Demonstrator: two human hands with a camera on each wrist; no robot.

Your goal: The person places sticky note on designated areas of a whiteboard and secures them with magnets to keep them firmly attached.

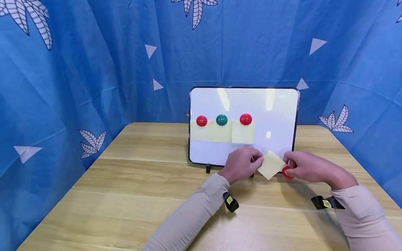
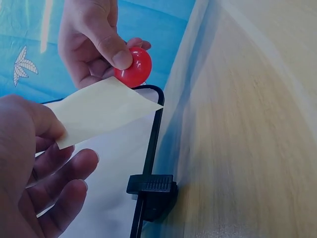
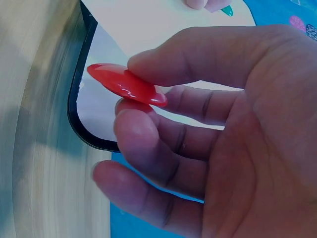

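Note:
A pale yellow paper note (image 1: 270,165), turned corner-up, is pinched at its left corner between the thumb and fingers of my left hand (image 1: 240,164). My right hand (image 1: 309,167) holds a round red magnet (image 2: 136,67) between thumb and fingers, close to the note's right corner. In the right wrist view the magnet (image 3: 126,85) is seen edge-on, with the other fingers curled below it. Both hands are in front of the lower right part of a black-framed whiteboard (image 1: 276,122).
Pale yellow paper (image 1: 207,134) lies across the board's left half, with another piece (image 1: 243,134) beside it. Along its top sit a red magnet (image 1: 201,121), a green magnet (image 1: 221,120) and another red magnet (image 1: 246,119). Black feet (image 1: 208,168) support the board on the wooden table (image 1: 125,195).

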